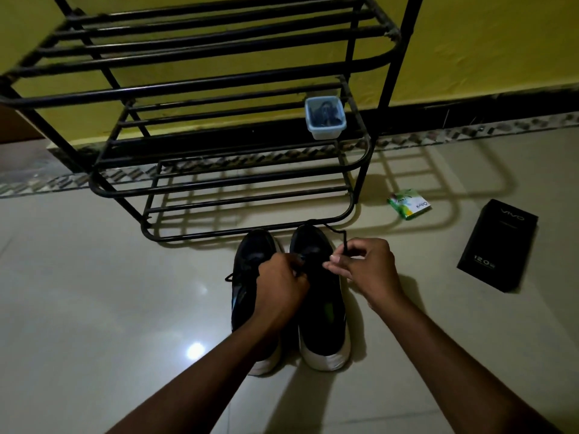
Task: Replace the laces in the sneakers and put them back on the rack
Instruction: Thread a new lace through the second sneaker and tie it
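Two black sneakers with white soles stand side by side on the floor, toes toward the rack: the left sneaker (247, 277) and the right sneaker (322, 314). My left hand (282, 283) has its fingers curled at the lacing area of the right sneaker; what they grip is hidden. My right hand (363, 264) pinches a black lace (340, 234) that loops up past the right sneaker's toe. The black metal shoe rack (219, 202) stands just beyond the sneakers against a yellow wall.
A small clear plastic box (326, 119) with dark contents sits on the rack's middle shelf at the right. On the tiled floor to the right lie a green and white packet (409, 204) and a black phone box (498, 245).
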`<state>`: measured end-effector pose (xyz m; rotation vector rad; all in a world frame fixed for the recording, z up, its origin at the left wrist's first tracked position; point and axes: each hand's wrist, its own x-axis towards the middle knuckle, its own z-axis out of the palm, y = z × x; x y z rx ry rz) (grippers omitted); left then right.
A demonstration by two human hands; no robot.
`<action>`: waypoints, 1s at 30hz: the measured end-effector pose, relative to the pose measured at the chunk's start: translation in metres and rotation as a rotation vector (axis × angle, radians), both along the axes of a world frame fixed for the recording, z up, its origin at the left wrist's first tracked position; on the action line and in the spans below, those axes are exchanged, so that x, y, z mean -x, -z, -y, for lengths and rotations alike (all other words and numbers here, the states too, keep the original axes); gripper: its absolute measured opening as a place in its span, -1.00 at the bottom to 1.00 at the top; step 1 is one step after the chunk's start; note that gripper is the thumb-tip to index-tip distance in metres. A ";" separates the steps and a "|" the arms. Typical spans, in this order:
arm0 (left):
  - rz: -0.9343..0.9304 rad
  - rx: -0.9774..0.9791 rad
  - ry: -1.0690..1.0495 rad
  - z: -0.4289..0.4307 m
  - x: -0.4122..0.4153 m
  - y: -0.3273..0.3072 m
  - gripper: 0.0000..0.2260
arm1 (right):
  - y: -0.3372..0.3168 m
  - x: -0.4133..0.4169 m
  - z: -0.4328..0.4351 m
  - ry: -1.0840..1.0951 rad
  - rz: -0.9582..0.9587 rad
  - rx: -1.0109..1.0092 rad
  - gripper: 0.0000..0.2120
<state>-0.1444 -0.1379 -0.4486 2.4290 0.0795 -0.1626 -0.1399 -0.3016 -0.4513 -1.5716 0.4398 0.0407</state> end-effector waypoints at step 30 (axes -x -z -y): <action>-0.355 0.304 -0.193 -0.012 -0.023 0.003 -0.88 | 0.018 0.001 -0.040 -0.178 0.131 0.841 -0.78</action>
